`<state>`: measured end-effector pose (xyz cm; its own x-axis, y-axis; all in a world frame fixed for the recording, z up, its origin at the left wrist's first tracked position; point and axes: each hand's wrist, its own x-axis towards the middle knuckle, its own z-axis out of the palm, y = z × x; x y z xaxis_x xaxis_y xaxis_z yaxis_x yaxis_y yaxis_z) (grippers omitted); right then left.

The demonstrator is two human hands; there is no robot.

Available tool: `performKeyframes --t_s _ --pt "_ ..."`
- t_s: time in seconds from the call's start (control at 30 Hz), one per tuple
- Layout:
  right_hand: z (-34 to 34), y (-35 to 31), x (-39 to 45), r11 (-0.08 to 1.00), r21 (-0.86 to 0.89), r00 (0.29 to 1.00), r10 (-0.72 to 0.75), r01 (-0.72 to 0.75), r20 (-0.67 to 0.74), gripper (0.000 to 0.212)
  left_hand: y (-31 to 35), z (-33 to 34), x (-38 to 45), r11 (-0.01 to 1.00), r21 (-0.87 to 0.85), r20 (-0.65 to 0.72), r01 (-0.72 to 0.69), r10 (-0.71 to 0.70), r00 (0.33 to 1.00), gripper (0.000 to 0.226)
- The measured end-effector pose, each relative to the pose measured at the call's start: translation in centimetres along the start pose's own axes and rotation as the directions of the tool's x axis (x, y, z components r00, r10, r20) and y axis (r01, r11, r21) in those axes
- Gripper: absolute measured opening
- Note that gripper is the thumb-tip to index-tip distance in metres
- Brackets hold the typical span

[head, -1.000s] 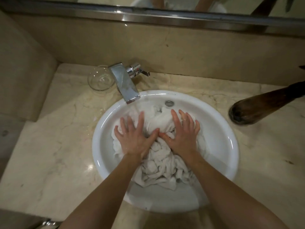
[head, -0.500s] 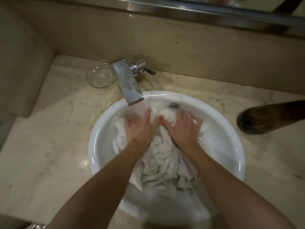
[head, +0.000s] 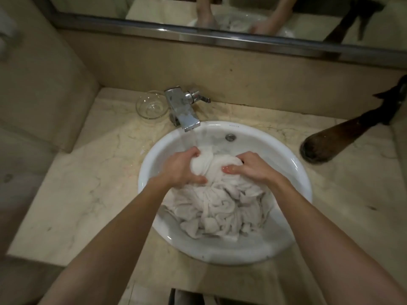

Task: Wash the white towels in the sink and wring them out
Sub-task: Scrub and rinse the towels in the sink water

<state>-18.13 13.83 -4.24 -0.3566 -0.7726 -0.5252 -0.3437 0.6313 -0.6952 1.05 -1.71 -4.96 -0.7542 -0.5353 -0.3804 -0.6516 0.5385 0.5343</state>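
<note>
A heap of wet white towels (head: 220, 208) fills the round white sink (head: 295, 172) set in the marble counter. My left hand (head: 182, 167) and my right hand (head: 253, 166) both clutch a bunched fold of towel at the far end of the heap, thumbs pressing into the cloth between them. Water runs from the chrome faucet (head: 182, 113) just beyond my left hand. The lower layers of the towels are hidden under the top folds.
A clear glass bowl (head: 151, 105) stands left of the faucet. A dark brown wooden object (head: 343, 137) lies on the counter at the right of the sink. A mirror with a metal frame (head: 220, 38) runs along the back wall. A beige wall closes the left side.
My hands went from lying flat with spread fingers on the towels to curling shut around a bunch of cloth at the far end of the heap. The view also shifted.
</note>
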Motion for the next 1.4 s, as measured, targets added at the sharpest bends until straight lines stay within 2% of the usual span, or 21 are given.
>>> performKeyframes --t_s 0.13,0.2,0.3,0.37,0.47,0.53,0.57,0.6,0.67,0.7,0.73,0.83,0.9,0.97,1.17,1.3,1.4 --pt "-1.0 -1.0 -3.3 0.981 0.192 0.996 -0.032 0.016 0.085 0.034 1.2 -1.6 -2.7 0.994 -0.035 -0.074 -0.100 0.097 0.993 0.075" --pt "-1.3 -1.2 -4.2 0.942 0.336 0.994 -0.020 -0.017 0.106 0.041 1.6 -2.5 -3.7 0.994 -0.033 -0.098 -0.109 0.105 0.990 0.070" --pt "-1.5 -0.4 -3.3 0.870 0.473 0.984 0.070 -0.140 0.164 0.061 1.8 -3.4 -2.9 0.998 -0.030 -0.029 -0.057 0.056 0.998 0.062" --pt "-0.9 0.5 -1.4 0.852 0.463 0.969 0.192 -0.244 0.158 0.073 1.3 -2.9 -0.7 1.000 0.020 0.047 0.006 -0.007 0.999 0.060" --pt "0.9 1.1 1.8 0.910 0.285 0.949 0.316 -0.301 -0.008 0.069 0.2 0.4 2.0 0.953 0.283 0.201 0.109 -0.170 0.965 0.081" --pt "2.2 0.9 3.2 0.941 0.054 0.924 0.337 -0.333 -0.182 0.071 0.4 3.6 1.6 0.881 0.431 0.116 0.196 -0.270 0.956 0.089" --pt "2.5 0.6 3.4 0.941 -0.079 0.910 0.294 -0.330 -0.293 0.068 0.7 5.1 0.9 0.863 0.449 0.028 0.232 -0.273 0.962 0.086" --pt "2.6 0.5 3.3 0.933 -0.207 0.891 0.190 -0.295 -0.411 0.061 1.0 6.2 0.0 0.867 0.439 -0.045 0.237 -0.242 0.969 0.081" --pt "3.4 0.6 2.1 0.880 -0.451 0.820 -0.145 -0.149 -0.553 0.047 1.1 7.9 -1.8 0.917 0.348 -0.143 0.195 -0.154 0.978 0.077" --pt "4.0 0.7 1.2 0.855 -0.512 0.779 -0.267 -0.079 -0.567 0.047 0.9 8.3 -2.3 0.936 0.293 -0.174 0.194 -0.148 0.974 0.078" --pt "4.9 0.9 0.5 0.849 -0.526 0.777 -0.299 -0.049 -0.554 0.053 0.9 8.4 -2.4 0.947 0.241 -0.190 0.214 -0.170 0.967 0.077" --pt "8.2 2.2 -2.2 0.809 -0.584 0.887 -0.219 -0.068 -0.407 0.076 1.8 9.0 -2.2 0.936 0.213 -0.228 0.282 -0.233 0.945 0.074" --pt "9.4 3.9 -3.0 0.756 -0.653 0.905 -0.251 -0.039 -0.344 0.077 2.4 9.4 -1.7 0.916 0.246 -0.253 0.317 -0.254 0.933 0.076" --pt "9.1 4.7 -2.4 0.750 -0.661 0.919 -0.238 -0.032 -0.315 0.078 2.5 9.8 -1.1 0.890 0.283 -0.275 0.357 -0.281 0.919 0.079" --pt "7.9 5.1 0.9 0.742 -0.671 0.908 -0.269 -0.017 -0.320 0.074 2.7 10.3 0.7 0.863 0.293 -0.297 0.411 -0.326 0.897 0.073" --pt "7.7 5.1 2.7 0.764 -0.645 0.876 -0.291 -0.029 -0.385 0.063 2.6 10.5 1.4 0.875 0.273 -0.303 0.400 -0.316 0.899 0.065" --pt "7.7 5.0 3.6 0.740 -0.670 0.845 -0.321 -0.059 -0.429 0.058 2.5 10.9 2.0 0.853 0.312 -0.342 0.418 -0.310 0.887 0.065"
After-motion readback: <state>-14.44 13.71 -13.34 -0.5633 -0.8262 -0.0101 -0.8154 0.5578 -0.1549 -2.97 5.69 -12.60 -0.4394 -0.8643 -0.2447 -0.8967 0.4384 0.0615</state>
